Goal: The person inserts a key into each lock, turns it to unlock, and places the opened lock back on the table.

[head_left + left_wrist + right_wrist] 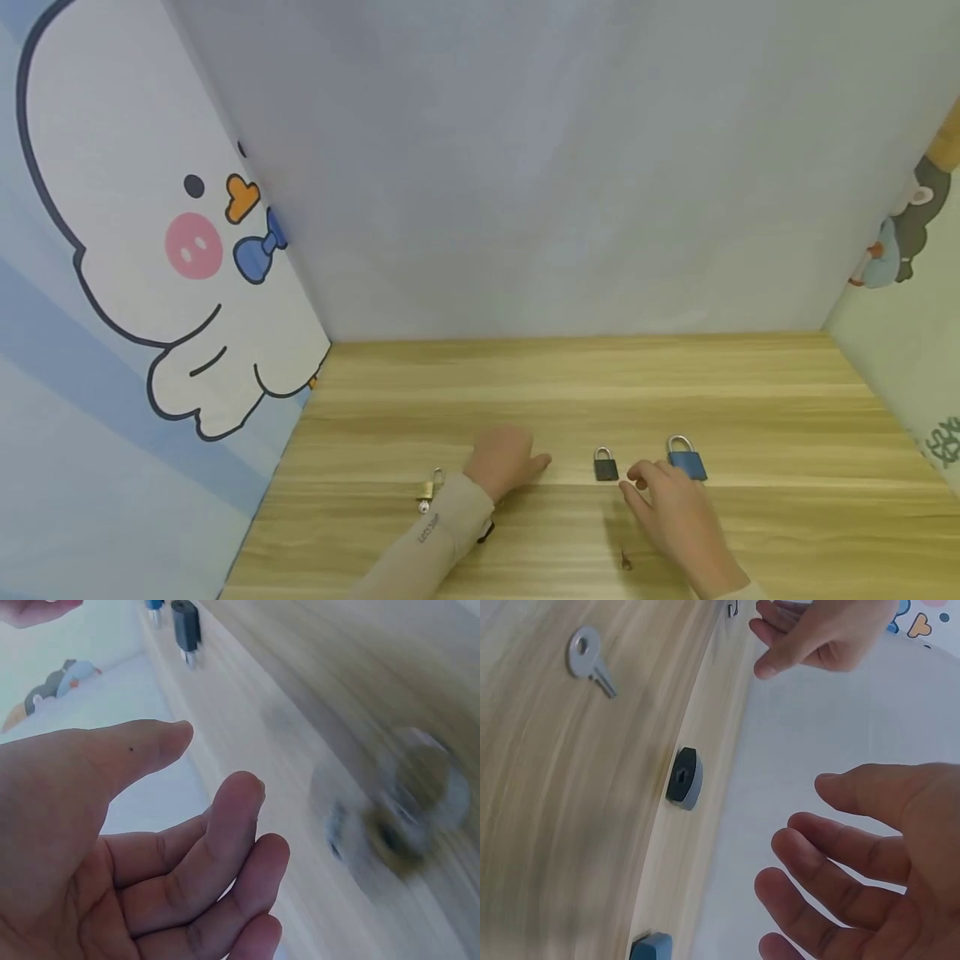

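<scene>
My left hand (504, 461) hovers over the left middle of the table, its fingers loosely bent and holding nothing. Left of that wrist lies a small brass padlock (425, 491) with its shackle raised and a key (423, 507) at its lower end. In the left wrist view, a brass thing (397, 844) is blurred by motion. My right hand (672, 510), fingers loosely spread around nothing, is held just right of a black padlock (606, 470) and overlaps part of a blue padlock (693, 465). Nearer me lies a loose key (585, 654).
The wood-patterned tabletop (555, 383) meets a pale back wall (555, 183). A side wall with a cartoon duck (135, 208) stands at the left, and another printed wall (892, 333) at the right. A small dark thing (486, 532) shows partly behind the left wrist.
</scene>
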The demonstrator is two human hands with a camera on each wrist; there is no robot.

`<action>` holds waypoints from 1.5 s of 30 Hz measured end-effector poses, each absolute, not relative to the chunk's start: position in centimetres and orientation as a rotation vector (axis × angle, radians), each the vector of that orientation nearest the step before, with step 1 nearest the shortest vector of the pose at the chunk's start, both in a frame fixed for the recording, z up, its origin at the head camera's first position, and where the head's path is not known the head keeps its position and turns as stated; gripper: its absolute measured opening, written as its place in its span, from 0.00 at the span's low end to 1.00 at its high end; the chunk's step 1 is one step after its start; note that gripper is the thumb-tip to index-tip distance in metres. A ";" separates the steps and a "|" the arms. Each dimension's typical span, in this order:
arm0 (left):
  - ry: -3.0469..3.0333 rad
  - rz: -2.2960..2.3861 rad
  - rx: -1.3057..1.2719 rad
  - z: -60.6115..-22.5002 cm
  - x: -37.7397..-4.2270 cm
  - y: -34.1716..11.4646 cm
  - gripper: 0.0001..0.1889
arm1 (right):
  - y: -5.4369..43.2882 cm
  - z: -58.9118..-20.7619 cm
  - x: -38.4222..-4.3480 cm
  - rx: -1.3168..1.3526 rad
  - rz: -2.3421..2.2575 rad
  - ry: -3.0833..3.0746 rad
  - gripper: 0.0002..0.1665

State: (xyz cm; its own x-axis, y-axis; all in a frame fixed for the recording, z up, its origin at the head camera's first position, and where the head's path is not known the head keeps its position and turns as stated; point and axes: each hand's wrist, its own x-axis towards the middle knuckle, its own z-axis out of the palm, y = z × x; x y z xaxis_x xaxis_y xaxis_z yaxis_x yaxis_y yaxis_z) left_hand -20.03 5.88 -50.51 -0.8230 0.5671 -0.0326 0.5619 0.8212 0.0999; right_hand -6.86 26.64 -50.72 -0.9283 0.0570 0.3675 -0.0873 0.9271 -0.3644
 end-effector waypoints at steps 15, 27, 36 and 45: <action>2.865 0.187 1.002 -50.9 -20.0 12.3 0.31 | 28.4 -51.0 -5.9 -0.082 0.591 -2.783 0.07; 2.822 0.072 0.962 -51.6 -19.8 15.7 0.32 | 28.7 -51.4 -5.4 -0.105 0.603 -2.779 0.06; 2.817 0.131 0.917 -52.0 -19.7 16.2 0.31 | 28.7 -51.5 -5.3 -0.111 0.595 -2.812 0.06; 2.805 0.279 0.910 -52.6 -19.8 16.2 0.30 | 28.6 -51.6 -5.4 -0.147 0.628 -2.897 0.07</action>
State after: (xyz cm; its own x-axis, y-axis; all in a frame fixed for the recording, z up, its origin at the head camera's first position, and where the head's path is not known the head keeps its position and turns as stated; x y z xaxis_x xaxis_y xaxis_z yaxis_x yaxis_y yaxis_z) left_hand -19.76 16.22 -52.61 -0.7969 0.5938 -0.1117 0.5601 0.7953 0.2319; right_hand -5.43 28.65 -51.57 -0.9801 0.1327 0.1474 0.0597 0.9063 -0.4185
